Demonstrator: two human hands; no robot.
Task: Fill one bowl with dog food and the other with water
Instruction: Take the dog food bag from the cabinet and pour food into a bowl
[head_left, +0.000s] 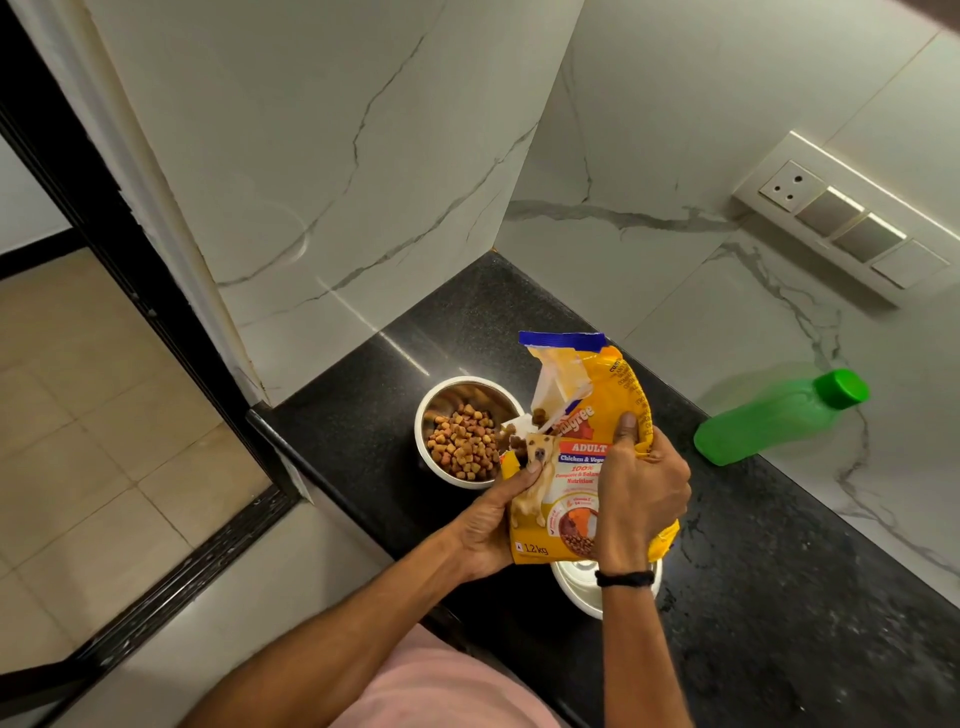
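A yellow dog food bag (582, 452) is tilted over a steel bowl (447, 395) on the black counter. Brown kibble (462, 441) fills part of that bowl, and a few pieces fall from the bag's torn corner. My left hand (493, 525) grips the bag's lower left side. My right hand (641, 493) grips its right side, thumb up on the front. A second steel bowl (576, 590) sits under the bag and my right wrist, mostly hidden. A green capped bottle (779, 421) leans against the wall at the right.
The black granite counter (779, 597) runs from a marble corner toward me. White marble walls stand behind and right, with a switch and socket panel (841, 218). The counter's left edge drops to a tiled floor (104, 415) and a dark door frame.
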